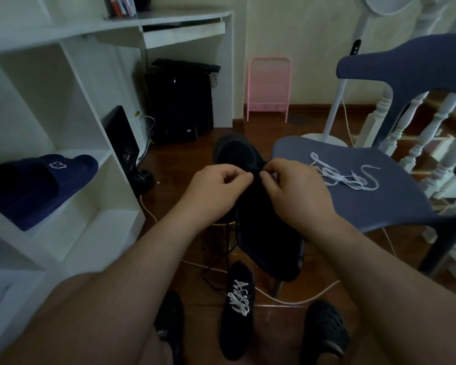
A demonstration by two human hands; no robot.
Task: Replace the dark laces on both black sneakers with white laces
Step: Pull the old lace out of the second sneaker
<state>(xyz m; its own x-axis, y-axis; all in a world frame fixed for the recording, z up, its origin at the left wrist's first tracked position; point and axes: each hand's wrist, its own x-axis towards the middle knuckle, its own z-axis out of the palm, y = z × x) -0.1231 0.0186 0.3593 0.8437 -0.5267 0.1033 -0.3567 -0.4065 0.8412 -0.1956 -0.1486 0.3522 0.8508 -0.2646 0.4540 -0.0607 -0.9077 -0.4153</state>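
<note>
At centre frame, both hands meet over a black sneaker (237, 154) held up w/ toe pointing far; its mid and heel sections are hidden behind the hands and merge into a dark mass below, so eyelets and dark lace cannot be made out. Left hand (219, 188): fingers curled, thumb and forefinger pinching at the shoe's lacing area; what exactly is pinched is too dark to tell. Right hand (295, 191): same config, fingertips pinching at the same spot, just beside the left fingertips. Near centre, on the wood floor (190, 164), second black sneaker (238, 309) lies toe far, already fitted w/ white laces (238, 299). Right of the hands, a loose white lace (345, 175) lies tangled on the seat of a blue chair (366, 201). Two dark shoes at near edge, left (170, 320) and right (324, 330), partly cut off by the forearms. Left, a white shelf unit (71, 83) holds a navy slipper (40, 185) w/ a small white emblem; no legible text. Far centre: black PC tower (179, 101), markings unreadable; pink rack (269, 88) against the wall.
</note>
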